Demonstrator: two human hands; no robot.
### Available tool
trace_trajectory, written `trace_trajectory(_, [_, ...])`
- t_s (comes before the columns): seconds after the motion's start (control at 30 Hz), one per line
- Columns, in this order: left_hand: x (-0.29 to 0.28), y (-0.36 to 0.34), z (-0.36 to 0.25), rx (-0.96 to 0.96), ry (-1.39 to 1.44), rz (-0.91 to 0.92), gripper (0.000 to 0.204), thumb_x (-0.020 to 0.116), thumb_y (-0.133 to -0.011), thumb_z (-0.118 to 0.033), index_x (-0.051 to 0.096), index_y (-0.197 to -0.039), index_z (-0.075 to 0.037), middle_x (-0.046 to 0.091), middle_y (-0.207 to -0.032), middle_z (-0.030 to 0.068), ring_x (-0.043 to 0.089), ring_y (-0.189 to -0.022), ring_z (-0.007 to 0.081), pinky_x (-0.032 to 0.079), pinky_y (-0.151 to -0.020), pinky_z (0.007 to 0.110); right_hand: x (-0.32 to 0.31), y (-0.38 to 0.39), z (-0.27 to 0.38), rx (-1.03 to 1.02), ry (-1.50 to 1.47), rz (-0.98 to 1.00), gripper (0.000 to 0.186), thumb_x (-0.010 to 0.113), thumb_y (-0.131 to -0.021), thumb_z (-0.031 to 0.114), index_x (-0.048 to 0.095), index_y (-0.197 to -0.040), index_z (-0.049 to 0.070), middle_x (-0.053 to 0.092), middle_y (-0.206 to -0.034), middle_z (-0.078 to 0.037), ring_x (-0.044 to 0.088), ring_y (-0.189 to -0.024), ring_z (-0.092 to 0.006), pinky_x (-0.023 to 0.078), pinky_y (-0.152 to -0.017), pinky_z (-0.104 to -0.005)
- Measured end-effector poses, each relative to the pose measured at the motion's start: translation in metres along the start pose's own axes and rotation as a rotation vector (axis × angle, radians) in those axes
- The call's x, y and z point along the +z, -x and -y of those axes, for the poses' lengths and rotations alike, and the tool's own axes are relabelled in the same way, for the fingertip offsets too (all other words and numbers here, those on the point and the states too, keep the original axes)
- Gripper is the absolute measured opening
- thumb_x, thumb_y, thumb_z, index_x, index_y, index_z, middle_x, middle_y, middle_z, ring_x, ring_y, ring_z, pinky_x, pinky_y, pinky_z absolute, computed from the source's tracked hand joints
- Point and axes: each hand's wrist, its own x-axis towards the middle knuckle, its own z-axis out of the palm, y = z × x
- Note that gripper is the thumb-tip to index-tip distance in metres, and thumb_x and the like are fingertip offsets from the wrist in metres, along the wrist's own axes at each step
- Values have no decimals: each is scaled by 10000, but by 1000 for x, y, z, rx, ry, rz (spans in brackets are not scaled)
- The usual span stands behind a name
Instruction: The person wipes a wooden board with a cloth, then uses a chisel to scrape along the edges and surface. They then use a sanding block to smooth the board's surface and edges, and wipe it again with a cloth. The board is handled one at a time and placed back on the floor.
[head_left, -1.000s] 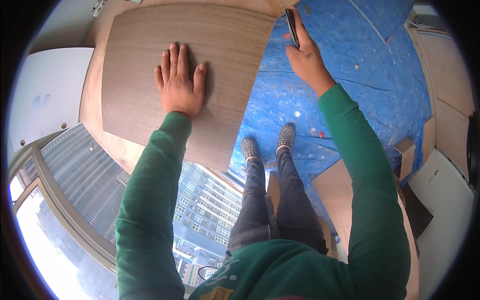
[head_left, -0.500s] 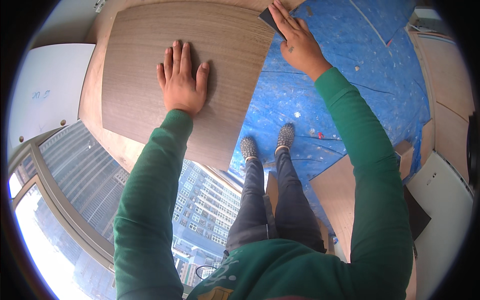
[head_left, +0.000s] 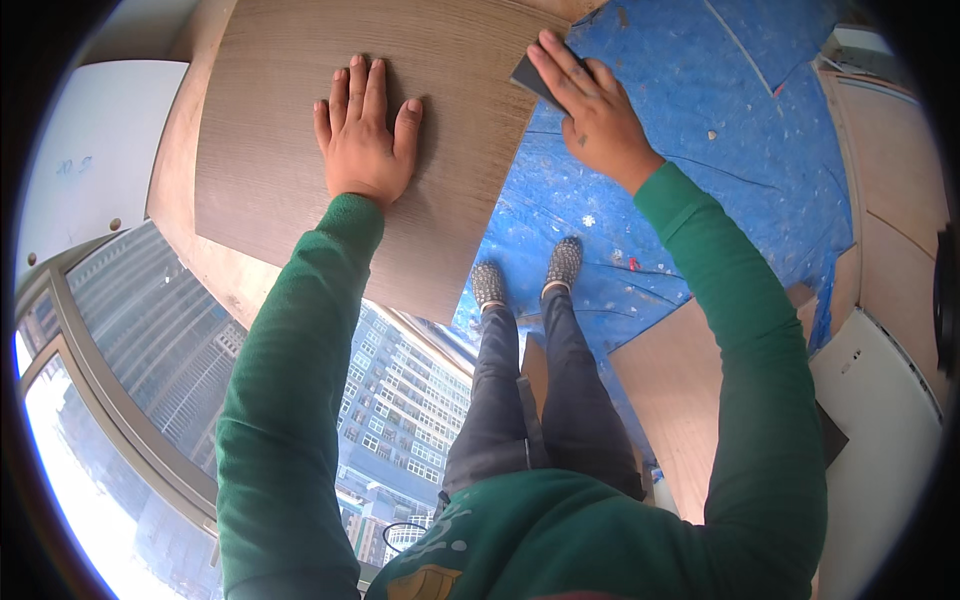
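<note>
A brown wood-grain board [head_left: 290, 170] lies at an angle before me. My left hand [head_left: 365, 140] rests flat on its face with the fingers spread. At the board's right edge, my right hand [head_left: 600, 115] holds a dark grey sanding block [head_left: 538, 82] against that edge. The index and middle fingers stretch over the block, and the thumb is partly hidden beneath the hand. The block's underside cannot be seen.
A lighter wooden surface [head_left: 178, 190] shows under the board. Blue sheeting [head_left: 690, 110] covers the floor around my shoes. Left stands a white panel [head_left: 95, 150] above a window [head_left: 150, 320]. Plywood [head_left: 665, 390] and a white panel [head_left: 880, 400] lean at right.
My right hand has drawn the sanding block nearer to me along the board's right edge. The left hand stays flat on the board. My view has shifted slightly.
</note>
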Motion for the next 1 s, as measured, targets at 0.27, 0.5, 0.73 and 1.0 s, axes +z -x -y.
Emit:
trace_trajectory(0.27, [5,1,-4,9,39,-28,690,345,-1062,-566,397,-1597,-132,327,-1687,83,213,-1585,290,85,-1292,500,26,112,130,-194,-269,174,882,692,-796,20,444,-1581,337,314,-1687,150,507,-1015,-204,487,-973,-344])
trace_trajectory(0.5, [8,1,3,20,42,-79,678,339,-1065,-563,404,-1596,-146,335,-1684,78,224,-1583,287,90,-1292,494,13,1,14,45,16,-139,928,667,-748,-63,411,-1599,202,331,-1689,40,516,-1072,-262,491,-953,-370])
trace_trajectory(0.73, [14,-1,0,38,59,-76,673,353,-1062,-561,411,-1593,-151,332,-1686,71,237,-1579,277,97,-1292,496,38,154,204,-124,-398,209,664,693,-839,27,603,-1451,269,393,-1646,61,513,-1136,-275,448,-1027,-431])
trace_trajectory(1.0, [-13,2,-9,-17,58,-23,632,406,-1064,-432,421,-1558,-39,362,-1650,180,281,-1542,375,178,-1259,537,35,57,101,200,-43,-143,880,682,-771,-14,436,-1583,219,347,-1680,42,480,-1117,-281,409,-999,-413])
